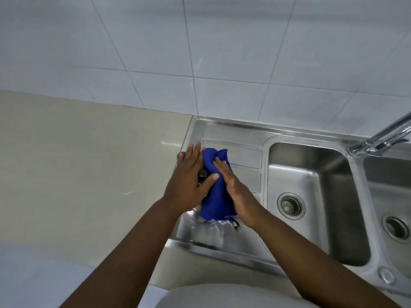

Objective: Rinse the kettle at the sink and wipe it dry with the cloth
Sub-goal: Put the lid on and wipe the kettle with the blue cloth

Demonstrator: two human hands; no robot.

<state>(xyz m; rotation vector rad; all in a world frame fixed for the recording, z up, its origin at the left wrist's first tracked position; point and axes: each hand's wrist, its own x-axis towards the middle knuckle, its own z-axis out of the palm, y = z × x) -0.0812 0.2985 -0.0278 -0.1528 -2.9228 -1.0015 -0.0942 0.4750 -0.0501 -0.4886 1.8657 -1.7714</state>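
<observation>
The kettle (202,174) stands on the steel draining board (235,138), almost wholly hidden; only its black lid knob and a shiny strip near its base show. A blue cloth (216,194) is draped over its right side. My left hand (190,181) lies flat on the kettle's top and left side, thumb beside the knob. My right hand (235,190) presses the cloth against the kettle with flat fingers.
Right of the draining board lies a steel sink basin (311,174) with a drain strainer (291,206). A second basin (391,196) is at the far right, a chrome tap (382,138) above. A beige counter (89,163) spreads left, below a tiled wall.
</observation>
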